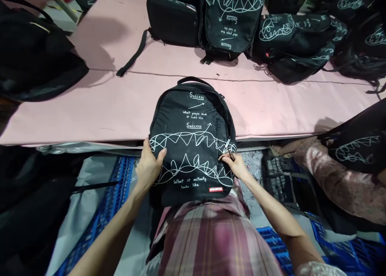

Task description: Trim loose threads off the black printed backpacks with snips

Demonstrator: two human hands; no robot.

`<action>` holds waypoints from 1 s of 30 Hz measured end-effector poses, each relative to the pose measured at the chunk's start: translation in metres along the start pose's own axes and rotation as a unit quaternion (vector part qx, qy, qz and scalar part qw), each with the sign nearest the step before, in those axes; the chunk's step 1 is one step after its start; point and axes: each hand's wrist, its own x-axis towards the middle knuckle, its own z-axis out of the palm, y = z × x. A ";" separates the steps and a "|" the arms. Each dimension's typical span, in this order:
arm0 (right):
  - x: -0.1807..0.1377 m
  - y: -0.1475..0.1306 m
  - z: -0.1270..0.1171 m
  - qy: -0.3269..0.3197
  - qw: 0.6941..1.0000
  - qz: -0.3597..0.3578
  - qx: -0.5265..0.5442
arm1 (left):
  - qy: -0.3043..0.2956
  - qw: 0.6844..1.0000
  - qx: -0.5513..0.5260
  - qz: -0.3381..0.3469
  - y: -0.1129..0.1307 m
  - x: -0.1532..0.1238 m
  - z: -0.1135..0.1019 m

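A black backpack (193, 147) with white scribbles and lettering, a top handle and a small red label leans upright against the table edge, its lower end at my lap. My left hand (150, 163) grips its left side, thumb on the front panel and fingers behind the edge. My right hand (235, 163) is closed at the right side, by the front zipper. In its fingers is a small dark tool (231, 154) shaped like thread snips, partly hidden by the fingers. A pale tip or zipper pull shows just above it; I cannot tell which.
The pink-covered table (90, 119) spans the view. Black backpacks (232, 31) stand along its far side, and another dark bag (36, 59) lies at the left. Blue plastic crates (120, 179) are below. At the right, a person's patterned sleeve (319, 167) is beside another printed bag.
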 end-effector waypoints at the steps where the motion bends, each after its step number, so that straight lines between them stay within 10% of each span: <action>1: -0.009 0.002 0.000 -0.017 0.999 0.018 0.030 | -0.001 1.000 0.013 -0.004 0.000 0.000 0.000; 9: -0.032 0.012 0.003 -0.024 0.992 0.081 0.089 | 0.094 0.976 0.076 0.180 0.047 -0.013 0.010; 13: -0.034 0.010 -0.002 -0.034 0.995 0.013 0.091 | -0.032 0.934 0.079 0.346 0.101 -0.040 0.055; 17: -0.045 0.002 -0.006 -0.048 0.993 -0.065 0.088 | -0.088 0.928 0.102 0.347 0.122 -0.056 0.096; 23: -0.036 0.008 -0.017 -0.043 0.990 -0.083 0.104 | -0.077 0.931 0.126 0.335 0.116 -0.050 0.089; 30: 0.090 0.049 -0.104 0.305 0.941 0.059 -0.135 | -0.036 0.918 0.192 0.344 0.142 -0.032 0.080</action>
